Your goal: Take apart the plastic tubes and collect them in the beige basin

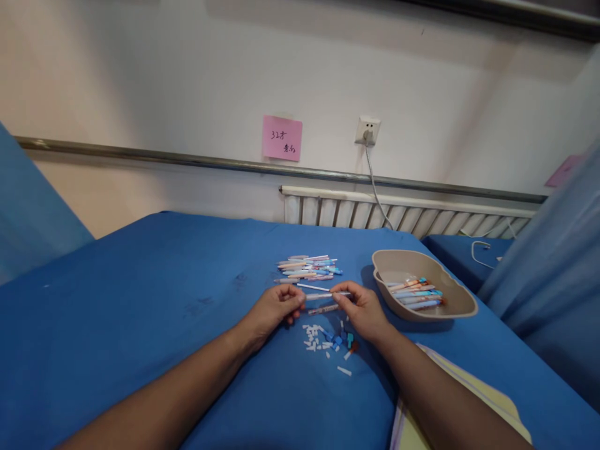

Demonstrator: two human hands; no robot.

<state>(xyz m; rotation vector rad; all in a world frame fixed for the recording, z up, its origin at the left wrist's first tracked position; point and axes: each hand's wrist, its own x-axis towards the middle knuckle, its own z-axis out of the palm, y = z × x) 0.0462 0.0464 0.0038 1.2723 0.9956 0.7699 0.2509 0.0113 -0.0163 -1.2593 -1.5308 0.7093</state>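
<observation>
A pale pen barrel [319, 296] lies level between my hands. My left hand [282, 306] pinches its left end, fingers curled. At the other end, my right hand [360, 307] has thumb and fingers closed on it; whether a second small part is in that grip I cannot tell. Just beyond the barrel lies a thin white pen refill [313, 287], and a patterned pen barrel [323, 309] rests on the near side. Closer to me are scattered small white tips [311, 334], several blue pieces [336, 340] and a teal piece [350, 339].
A pile of pens and pen parts [307, 267] lies beyond my hands. On the right stands a beige basin [454, 294] holding several pens [417, 294]. A yellow cloth [482, 384] lies under my right forearm. Blue sheeting [140, 300] covers the surface, with a radiator [342, 212] behind.
</observation>
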